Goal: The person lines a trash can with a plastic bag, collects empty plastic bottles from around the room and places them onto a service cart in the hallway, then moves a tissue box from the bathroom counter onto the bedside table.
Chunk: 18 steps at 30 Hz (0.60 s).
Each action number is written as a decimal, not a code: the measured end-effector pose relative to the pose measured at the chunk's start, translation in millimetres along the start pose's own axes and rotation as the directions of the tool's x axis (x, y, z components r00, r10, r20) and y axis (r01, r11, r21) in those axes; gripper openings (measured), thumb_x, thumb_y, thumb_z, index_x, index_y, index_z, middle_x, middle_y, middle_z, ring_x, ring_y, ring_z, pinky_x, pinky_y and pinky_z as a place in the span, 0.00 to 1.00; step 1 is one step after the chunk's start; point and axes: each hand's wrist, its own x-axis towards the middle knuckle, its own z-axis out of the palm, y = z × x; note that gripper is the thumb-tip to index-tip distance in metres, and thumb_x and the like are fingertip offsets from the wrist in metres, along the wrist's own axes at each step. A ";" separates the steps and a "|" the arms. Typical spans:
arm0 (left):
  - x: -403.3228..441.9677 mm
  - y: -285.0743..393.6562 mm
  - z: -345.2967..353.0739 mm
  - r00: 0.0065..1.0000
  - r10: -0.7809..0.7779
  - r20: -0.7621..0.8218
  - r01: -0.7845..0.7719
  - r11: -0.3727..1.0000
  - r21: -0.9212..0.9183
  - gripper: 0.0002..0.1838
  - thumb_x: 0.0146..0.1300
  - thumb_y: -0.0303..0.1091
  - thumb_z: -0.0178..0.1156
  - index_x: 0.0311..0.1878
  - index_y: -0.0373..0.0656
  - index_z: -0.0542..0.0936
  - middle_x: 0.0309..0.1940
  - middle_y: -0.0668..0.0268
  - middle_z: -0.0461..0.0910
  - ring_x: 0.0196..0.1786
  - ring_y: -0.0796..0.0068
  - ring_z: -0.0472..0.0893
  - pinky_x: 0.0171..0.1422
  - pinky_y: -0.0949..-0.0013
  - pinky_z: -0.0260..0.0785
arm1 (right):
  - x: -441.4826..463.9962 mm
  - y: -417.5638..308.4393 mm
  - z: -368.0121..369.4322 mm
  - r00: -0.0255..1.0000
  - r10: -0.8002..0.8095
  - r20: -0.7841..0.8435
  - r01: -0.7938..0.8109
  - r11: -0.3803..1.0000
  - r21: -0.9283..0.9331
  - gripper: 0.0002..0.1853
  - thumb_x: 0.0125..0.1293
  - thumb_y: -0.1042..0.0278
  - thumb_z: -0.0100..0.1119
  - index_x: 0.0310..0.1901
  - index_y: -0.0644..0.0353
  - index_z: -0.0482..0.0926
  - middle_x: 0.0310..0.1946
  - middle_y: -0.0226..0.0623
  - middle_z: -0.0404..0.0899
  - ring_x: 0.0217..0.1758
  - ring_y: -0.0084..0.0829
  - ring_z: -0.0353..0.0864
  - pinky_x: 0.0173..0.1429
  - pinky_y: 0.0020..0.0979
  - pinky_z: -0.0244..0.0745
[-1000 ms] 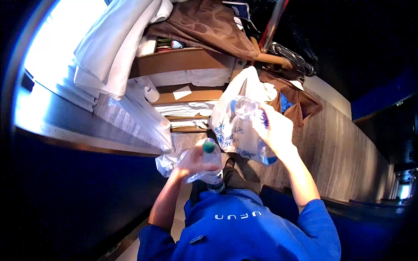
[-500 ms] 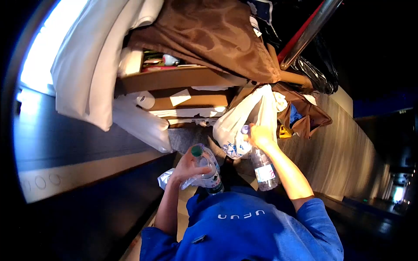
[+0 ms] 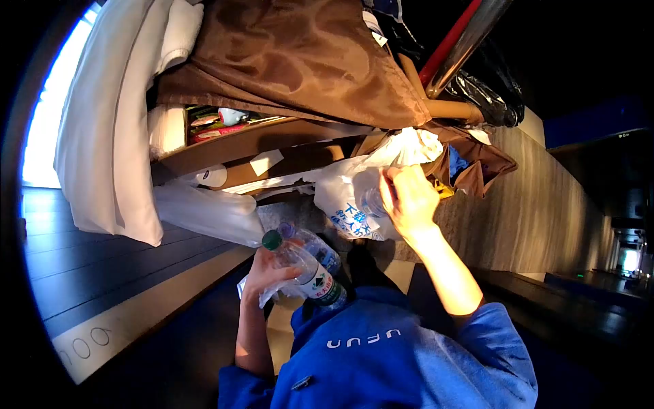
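My left hand (image 3: pixel 266 276) is closed around a clear plastic bottle (image 3: pixel 300 266) with a green cap and a printed label, tilted toward my shirt. A second clear bottle (image 3: pixel 317 247) with a purplish cap lies against it, and crumpled clear plastic shows by the palm. My right hand (image 3: pixel 414 201) is closed at the mouth of a white plastic bag (image 3: pixel 337 198) with blue printing. Beside its fingers, a clear plastic bottle (image 3: pixel 370 202) shows in part at the bag; the hand hides the rest of it.
A brown cloth (image 3: pixel 286 61) drapes over a cart with a box of small items (image 3: pixel 221 121). White cloth (image 3: pixel 109 123) hangs at left, above a clear plastic bag (image 3: pixel 204 215). A brown bag (image 3: pixel 487 167) and a metal pole (image 3: pixel 466 48) stand at right.
My right hand has moved up slightly, and its bottle has swung from hanging below the hand to the white bag. The left hand's bottles have shifted left, and the view has turned somewhat.
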 end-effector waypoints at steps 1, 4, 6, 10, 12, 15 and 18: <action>-0.1 1.6 -0.9 1.000 -0.004 0.003 0.004 1.000 0.003 0.43 0.36 0.38 0.75 0.58 0.36 0.68 0.47 0.61 0.75 0.47 0.71 0.75 0.52 0.68 0.68 | 3.9 -2.2 -8.8 1.000 -0.005 0.000 0.005 1.000 0.011 0.09 0.46 0.79 0.67 0.27 0.60 0.75 0.20 0.33 0.74 0.22 0.32 0.72 0.27 0.26 0.68; -3.0 1.7 -6.1 0.998 0.059 -0.009 -0.059 0.992 -0.114 0.47 0.36 0.36 0.75 0.62 0.36 0.63 0.49 0.60 0.75 0.48 0.70 0.75 0.54 0.68 0.68 | 24.3 -10.6 -47.1 0.997 -0.035 -0.063 0.031 0.998 -0.061 0.09 0.46 0.80 0.68 0.27 0.62 0.76 0.19 0.35 0.74 0.21 0.31 0.71 0.26 0.27 0.68; 2.1 2.0 -13.2 0.996 0.079 0.046 -0.070 0.981 -0.179 0.47 0.35 0.35 0.75 0.61 0.35 0.63 0.48 0.60 0.74 0.48 0.70 0.74 0.54 0.68 0.67 | 21.6 -6.2 -39.0 0.995 -0.091 -0.027 0.088 0.992 -0.095 0.10 0.45 0.78 0.69 0.28 0.61 0.76 0.20 0.35 0.74 0.21 0.31 0.71 0.26 0.28 0.68; 8.7 12.5 -3.8 0.998 0.055 0.033 -0.044 0.960 -0.278 0.47 0.35 0.36 0.74 0.61 0.34 0.64 0.48 0.59 0.74 0.49 0.70 0.74 0.54 0.68 0.67 | -23.5 27.4 31.8 0.999 -0.012 0.033 0.012 1.000 0.014 0.10 0.48 0.75 0.68 0.27 0.60 0.74 0.20 0.35 0.72 0.23 0.34 0.72 0.27 0.29 0.68; 13.8 16.9 0.1 0.986 0.158 0.055 -0.141 0.962 -0.232 0.47 0.34 0.36 0.74 0.60 0.34 0.64 0.47 0.59 0.74 0.48 0.69 0.74 0.53 0.68 0.66 | -29.5 24.4 41.0 0.988 0.151 -0.015 -0.150 0.986 0.070 0.08 0.51 0.75 0.66 0.26 0.61 0.73 0.21 0.37 0.72 0.25 0.36 0.72 0.29 0.31 0.68; 17.6 22.0 6.0 0.995 0.099 0.021 -0.088 0.948 -0.306 0.47 0.33 0.36 0.73 0.61 0.34 0.64 0.47 0.59 0.74 0.48 0.68 0.74 0.54 0.67 0.66 | -30.8 11.6 49.3 0.971 0.215 0.105 -0.223 0.972 0.068 0.08 0.51 0.75 0.66 0.26 0.61 0.73 0.22 0.38 0.73 0.28 0.37 0.73 0.35 0.31 0.69; 21.0 29.0 0.8 0.994 0.062 0.091 -0.043 0.980 -0.194 0.47 0.33 0.35 0.73 0.61 0.33 0.64 0.47 0.58 0.74 0.48 0.67 0.74 0.54 0.66 0.66 | -4.8 2.7 27.6 0.966 0.143 -0.213 -0.119 0.985 0.122 0.08 0.51 0.78 0.65 0.25 0.61 0.73 0.22 0.38 0.74 0.24 0.34 0.72 0.30 0.30 0.69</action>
